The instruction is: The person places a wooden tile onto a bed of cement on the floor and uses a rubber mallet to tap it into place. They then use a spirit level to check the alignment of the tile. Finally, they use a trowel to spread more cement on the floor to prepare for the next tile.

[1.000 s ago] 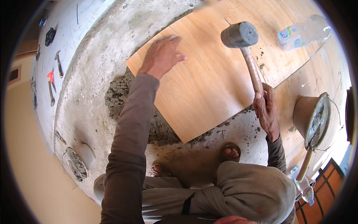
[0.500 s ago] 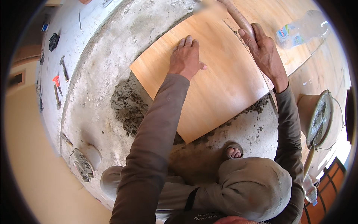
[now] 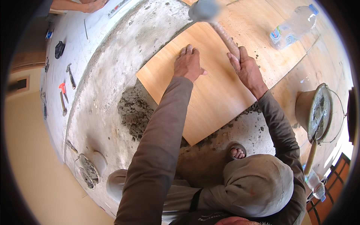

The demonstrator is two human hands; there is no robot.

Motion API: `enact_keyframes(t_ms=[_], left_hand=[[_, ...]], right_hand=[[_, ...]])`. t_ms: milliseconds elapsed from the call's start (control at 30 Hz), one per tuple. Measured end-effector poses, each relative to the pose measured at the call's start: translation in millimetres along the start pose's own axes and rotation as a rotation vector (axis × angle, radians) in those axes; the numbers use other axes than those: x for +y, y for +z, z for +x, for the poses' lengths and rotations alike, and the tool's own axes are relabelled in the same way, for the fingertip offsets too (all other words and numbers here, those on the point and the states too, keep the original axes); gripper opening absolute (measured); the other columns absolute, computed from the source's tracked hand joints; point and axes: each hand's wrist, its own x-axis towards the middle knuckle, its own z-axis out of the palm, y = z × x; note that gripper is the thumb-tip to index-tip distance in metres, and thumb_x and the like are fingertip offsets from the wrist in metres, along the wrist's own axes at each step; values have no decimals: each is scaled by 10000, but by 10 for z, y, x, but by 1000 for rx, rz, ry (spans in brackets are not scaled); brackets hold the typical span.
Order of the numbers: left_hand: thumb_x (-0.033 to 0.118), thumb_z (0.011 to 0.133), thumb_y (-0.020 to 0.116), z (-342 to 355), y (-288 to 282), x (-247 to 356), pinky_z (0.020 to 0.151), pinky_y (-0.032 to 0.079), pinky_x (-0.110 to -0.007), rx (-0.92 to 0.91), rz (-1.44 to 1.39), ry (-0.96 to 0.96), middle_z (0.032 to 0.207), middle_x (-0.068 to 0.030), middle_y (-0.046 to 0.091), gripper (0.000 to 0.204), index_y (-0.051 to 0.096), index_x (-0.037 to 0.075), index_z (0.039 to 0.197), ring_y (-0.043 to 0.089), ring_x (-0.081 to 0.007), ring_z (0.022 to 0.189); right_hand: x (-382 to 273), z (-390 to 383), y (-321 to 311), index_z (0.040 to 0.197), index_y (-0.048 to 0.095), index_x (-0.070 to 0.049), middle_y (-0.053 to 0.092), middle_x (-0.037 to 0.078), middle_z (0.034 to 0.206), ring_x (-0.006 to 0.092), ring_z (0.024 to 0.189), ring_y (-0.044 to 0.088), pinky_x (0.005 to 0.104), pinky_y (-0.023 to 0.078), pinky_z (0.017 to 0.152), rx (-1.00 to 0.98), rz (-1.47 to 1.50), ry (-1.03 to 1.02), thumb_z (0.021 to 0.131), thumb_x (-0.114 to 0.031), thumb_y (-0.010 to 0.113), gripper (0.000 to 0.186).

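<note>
A large wood-look floor tile [image 3: 213, 101] lies in front of me on wet mortar [image 3: 135, 112], which shows along its left and near edges. My left hand [image 3: 188, 63] rests flat on the tile's far left part, fingers spread. My right hand [image 3: 249, 73] is closed around the handle of a mallet [image 3: 227, 38] with a dark grey head. That head, slightly blurred, is over the tile's far corner; whether it touches the tile I cannot tell.
Laid tiles [image 3: 258, 22] stretch to the far right, with a plastic bottle [image 3: 294, 28] on them. A bucket [image 3: 305, 108] stands at right, another bucket [image 3: 98, 162] at lower left. Left lie a hammer [image 3: 71, 77] and a red-handled chisel [image 3: 63, 90]. Another person's hand [image 3: 93, 6] shows at top left.
My right hand and the mallet have moved left over the tile, and the mallet's head is now in clear sight. My left hand stays on the tile. Another person's hand has come into view.
</note>
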Motion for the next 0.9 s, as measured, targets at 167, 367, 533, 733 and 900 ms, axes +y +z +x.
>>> enact_keyframes(t_ms=[167, 367, 533, 733, 900], left_hand=[[349, 795, 880, -87, 15, -209, 1246, 331, -425, -2, 9, -42, 1640, -240, 352, 920, 448, -19, 1519, 314, -343, 1542], [357, 820, 863, 40, 17, 58, 1250, 323, -428, -62, 23, -18, 1663, -225, 318, 929, 409, 11, 1553, 291, -350, 1551], [338, 850, 842, -109, 115, -166, 1255, 318, -431, -3, 51, -21, 1676, -219, 292, 917, 373, 28, 1574, 276, -348, 1558], [332, 871, 824, -70, 130, -23, 1236, 337, -443, 3, 78, -43, 1666, -218, 313, 883, 377, 31, 1571, 302, -348, 1546], [370, 885, 804, -255, 203, 148, 1202, 357, -469, -36, 188, 15, 1639, -242, 350, 879, 375, 37, 1576, 343, -360, 1522]], right_hand=[[-471, 0, -108, 1070, 457, -1, 627, 301, 701, 510, 708, 658, 547, 509, 622, -126, -19, 8, 1062, -391, 585, 410], [74, -230, 65, 1048, 443, -10, 636, 297, 720, 503, 706, 658, 556, 505, 609, -80, -63, 40, 1063, -398, 578, 411], [-315, -625, -307, 1026, 444, -14, 644, 280, 727, 485, 673, 654, 549, 509, 597, 50, -69, 10, 1057, -389, 585, 402], [187, -1060, -270, 1041, 464, -4, 588, 235, 672, 428, 633, 632, 501, 489, 618, -70, 106, 278, 1067, -395, 582, 410], [-117, -1334, -721, 1013, 459, -14, 587, 226, 680, 410, 654, 635, 482, 491, 623, 47, 144, 268, 1061, -385, 599, 400]])
